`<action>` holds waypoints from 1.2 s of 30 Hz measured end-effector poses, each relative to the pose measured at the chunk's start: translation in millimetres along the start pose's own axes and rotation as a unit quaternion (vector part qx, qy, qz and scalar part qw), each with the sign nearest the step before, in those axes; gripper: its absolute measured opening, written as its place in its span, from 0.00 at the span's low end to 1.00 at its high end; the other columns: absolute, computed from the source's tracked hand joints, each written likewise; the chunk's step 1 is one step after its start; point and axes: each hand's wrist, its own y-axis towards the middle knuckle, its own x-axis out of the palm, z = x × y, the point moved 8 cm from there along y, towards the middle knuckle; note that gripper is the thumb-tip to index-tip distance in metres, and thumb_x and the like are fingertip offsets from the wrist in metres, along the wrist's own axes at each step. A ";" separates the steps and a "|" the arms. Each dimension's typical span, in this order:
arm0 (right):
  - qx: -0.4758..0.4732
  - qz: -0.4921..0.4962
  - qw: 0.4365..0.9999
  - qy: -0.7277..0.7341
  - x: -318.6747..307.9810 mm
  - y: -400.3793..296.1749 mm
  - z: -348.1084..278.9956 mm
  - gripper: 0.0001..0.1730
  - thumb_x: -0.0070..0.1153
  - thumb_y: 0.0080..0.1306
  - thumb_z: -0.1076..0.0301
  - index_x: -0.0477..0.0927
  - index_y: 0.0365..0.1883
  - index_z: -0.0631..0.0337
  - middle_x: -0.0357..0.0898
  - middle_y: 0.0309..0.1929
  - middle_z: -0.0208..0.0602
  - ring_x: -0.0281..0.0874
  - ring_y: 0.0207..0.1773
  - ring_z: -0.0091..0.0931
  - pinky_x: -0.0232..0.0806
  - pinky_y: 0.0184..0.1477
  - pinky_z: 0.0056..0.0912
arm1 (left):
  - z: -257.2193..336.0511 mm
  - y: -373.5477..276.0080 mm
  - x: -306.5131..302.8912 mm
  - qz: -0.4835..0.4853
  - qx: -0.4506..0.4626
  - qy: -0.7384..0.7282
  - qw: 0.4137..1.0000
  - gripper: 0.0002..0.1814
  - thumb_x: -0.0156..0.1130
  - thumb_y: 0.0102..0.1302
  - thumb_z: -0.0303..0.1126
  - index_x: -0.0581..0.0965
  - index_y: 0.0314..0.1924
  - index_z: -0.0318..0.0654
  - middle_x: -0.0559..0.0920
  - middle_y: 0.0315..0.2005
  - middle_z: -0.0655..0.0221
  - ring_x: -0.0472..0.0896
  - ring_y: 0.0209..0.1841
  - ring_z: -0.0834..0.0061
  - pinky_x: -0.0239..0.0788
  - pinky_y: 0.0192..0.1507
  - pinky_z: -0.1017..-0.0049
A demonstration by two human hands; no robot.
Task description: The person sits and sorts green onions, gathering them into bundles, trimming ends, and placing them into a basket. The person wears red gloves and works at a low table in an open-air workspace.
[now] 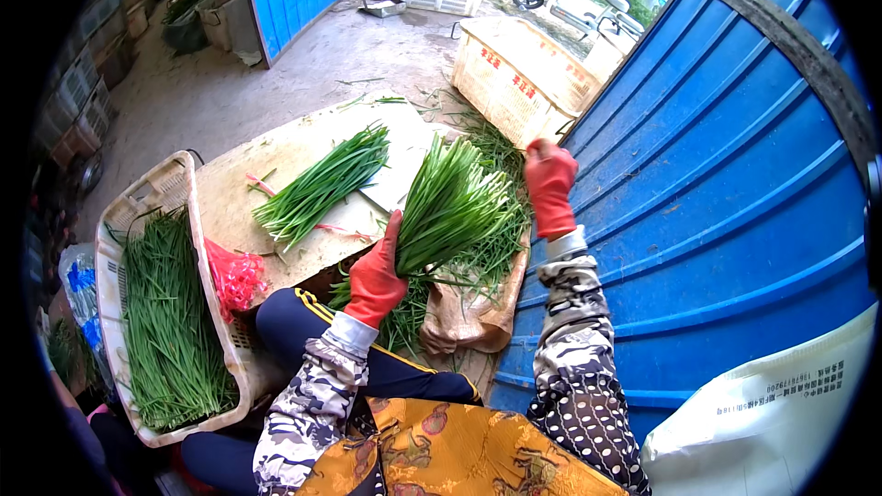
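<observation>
My left hand [377, 275], in a red rubber glove, grips a thick bunch of garlic chives [444, 220], the pale cut ends pointing up and to the right. To the right of those ends, my right hand [551, 186] is raised near the blue metal door. Its gloved fingers are curled closed, and nothing shows in them. Another bunch of chives [324, 186] lies on the worn pale board [234, 186], with a pink tie strip [344, 229] by its lower end. Loose chives [493, 255] are heaped on a woven sack [468, 320] below the held bunch.
At left, a white plastic crate [107, 331] holds many chives [176, 324]. Pink tie strips [238, 281] hang between crate and board. A ribbed blue metal door [689, 220] bounds the right side. Beyond the board stands another crate [510, 96]. A white sack [751, 420] bears writing.
</observation>
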 end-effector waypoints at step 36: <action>-0.310 -0.191 0.931 0.026 1.8 -31.4 -146.7 0.16 0.66 0.55 0.66 0.84 0.44 0.50 0.83 0.43 0.33 0.79 0.47 0.36 0.65 0.56 0.43 | -3.4 0.2 1.6 0.025 0.083 0.126 0.988 0.54 0.59 0.48 0.18 0.51 0.77 0.52 0.77 0.32 0.61 0.79 0.26 0.57 0.71 0.28 0.60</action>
